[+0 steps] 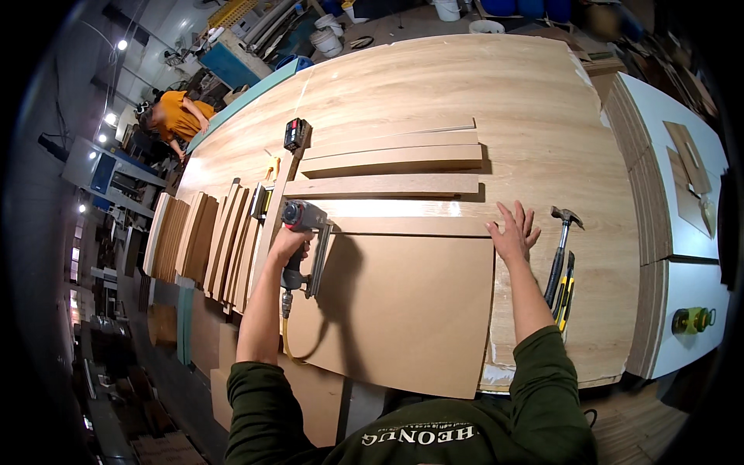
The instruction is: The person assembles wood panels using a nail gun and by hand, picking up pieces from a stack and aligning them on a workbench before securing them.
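My left hand [287, 246] is wrapped round the grip of a black and grey air nail gun [307, 217]. The gun stands upright over the left end of a narrow wooden strip [411, 225], which lies along the far edge of a large brown board [411, 310]. A yellowish air hose [288, 341] hangs from the grip's base. My right hand [513, 234] is open, fingers spread, with its thumb at the strip's right end. To its right lie a claw hammer [555, 267] and a yellow-and-black utility knife [568, 293]. Whether the gun's nose touches wood I cannot tell.
Several wooden strips [387, 186] lie beyond the board. More strips [167, 232] stand in stacks at left. A black and red box-shaped device [294, 133] sits farther back. White panels [686, 310] at right carry a green jar [692, 320]. A person in orange [184, 116] works at far left.
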`<state>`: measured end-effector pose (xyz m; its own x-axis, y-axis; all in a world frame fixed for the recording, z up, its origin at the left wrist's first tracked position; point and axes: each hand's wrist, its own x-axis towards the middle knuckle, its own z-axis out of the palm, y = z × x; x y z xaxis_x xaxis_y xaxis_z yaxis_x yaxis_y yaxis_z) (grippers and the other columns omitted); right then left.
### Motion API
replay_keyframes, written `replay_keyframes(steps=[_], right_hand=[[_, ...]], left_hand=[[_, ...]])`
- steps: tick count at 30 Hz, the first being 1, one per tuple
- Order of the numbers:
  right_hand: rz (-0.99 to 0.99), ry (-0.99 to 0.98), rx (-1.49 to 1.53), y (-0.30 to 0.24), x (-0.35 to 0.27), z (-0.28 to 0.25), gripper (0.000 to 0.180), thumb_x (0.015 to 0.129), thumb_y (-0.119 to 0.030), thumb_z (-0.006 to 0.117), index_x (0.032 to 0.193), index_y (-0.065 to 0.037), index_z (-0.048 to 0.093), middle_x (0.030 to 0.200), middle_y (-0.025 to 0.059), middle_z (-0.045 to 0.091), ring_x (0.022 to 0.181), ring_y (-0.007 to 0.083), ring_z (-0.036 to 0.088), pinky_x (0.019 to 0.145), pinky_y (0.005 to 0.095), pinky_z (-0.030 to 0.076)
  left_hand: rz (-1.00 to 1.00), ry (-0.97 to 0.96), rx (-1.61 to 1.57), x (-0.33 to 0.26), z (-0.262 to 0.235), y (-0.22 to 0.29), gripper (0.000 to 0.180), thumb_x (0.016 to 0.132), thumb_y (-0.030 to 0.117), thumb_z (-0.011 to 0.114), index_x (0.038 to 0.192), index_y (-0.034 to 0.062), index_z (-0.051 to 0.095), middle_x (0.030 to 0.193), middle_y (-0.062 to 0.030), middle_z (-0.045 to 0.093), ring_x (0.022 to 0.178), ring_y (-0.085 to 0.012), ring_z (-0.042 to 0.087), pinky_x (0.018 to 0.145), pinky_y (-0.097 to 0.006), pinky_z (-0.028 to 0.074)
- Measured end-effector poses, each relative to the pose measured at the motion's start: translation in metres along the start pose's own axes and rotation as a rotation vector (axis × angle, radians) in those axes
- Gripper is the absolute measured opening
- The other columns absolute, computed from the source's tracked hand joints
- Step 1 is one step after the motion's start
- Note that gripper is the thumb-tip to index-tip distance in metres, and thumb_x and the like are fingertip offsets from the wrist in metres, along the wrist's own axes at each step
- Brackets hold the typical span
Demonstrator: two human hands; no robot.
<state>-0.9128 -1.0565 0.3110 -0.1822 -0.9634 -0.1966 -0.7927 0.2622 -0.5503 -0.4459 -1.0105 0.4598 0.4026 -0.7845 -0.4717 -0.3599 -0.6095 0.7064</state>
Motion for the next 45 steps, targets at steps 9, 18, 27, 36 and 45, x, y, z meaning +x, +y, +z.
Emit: replay_keyframes(steps=[9,18,27,36,45], right_hand=[[-0.021,0.060,-0.015,0.001,0.004,0.001,0.062,0.085,-0.048,0.064,0.141,-0.032,0.044,0.158,0.0020,0.022,0.148,0.0290,0.005,0.114,0.0622,0.000],[-0.185,0.250,0.111,0.022,-0.035,0.036,0.057,0.091,-0.036,0.060,0.140,-0.013,0.044,0.147,0.0109,0.042,0.141,0.0279,0.031,0.118,0.0440,0.017],[0.190,0.408,0.454,0.061,-0.138,0.061,0.078,0.072,-0.011,0.076,0.141,-0.003,0.040,0.140,0.0160,0.048,0.130,0.0313,0.044,0.110,0.0393,0.035],[0.176,0.374,-0.144,-0.025,-0.250,0.087,0.079,0.080,-0.036,0.071,0.143,-0.003,0.036,0.145,0.0221,0.039,0.136,0.0358,0.035,0.112,0.0469,0.029],[0.194,0.566,-0.439,0.010,-0.303,0.142,0.071,0.083,-0.027,0.069,0.143,-0.004,0.040,0.150,0.0198,0.032,0.139,0.0398,0.027,0.111,0.0549,0.024]], left_hand=[[0.320,0.165,0.705,-0.079,0.048,-0.084,0.051,0.069,0.036,0.074,0.105,0.0026,0.062,0.084,-0.0221,0.068,0.082,-0.0405,0.066,0.074,-0.048,0.054],[0.317,0.024,0.857,-0.115,-0.037,-0.150,0.040,0.080,0.028,0.064,0.109,0.0029,0.055,0.089,-0.0239,0.067,0.085,-0.0431,0.064,0.076,-0.052,0.051],[0.271,0.308,0.745,-0.004,-0.154,-0.175,0.022,0.085,0.019,0.058,0.098,0.0017,0.057,0.088,-0.0248,0.067,0.083,-0.0428,0.066,0.072,-0.053,0.050],[0.434,0.488,0.739,0.052,-0.173,-0.282,0.081,0.072,0.038,0.078,0.137,0.0077,0.040,0.107,-0.0241,0.065,0.097,-0.0409,0.064,0.082,-0.048,0.049],[0.237,0.236,0.740,0.008,-0.183,-0.222,0.085,0.069,0.038,0.079,0.135,0.0027,0.039,0.103,-0.0200,0.065,0.095,-0.0359,0.065,0.080,-0.048,0.051]])
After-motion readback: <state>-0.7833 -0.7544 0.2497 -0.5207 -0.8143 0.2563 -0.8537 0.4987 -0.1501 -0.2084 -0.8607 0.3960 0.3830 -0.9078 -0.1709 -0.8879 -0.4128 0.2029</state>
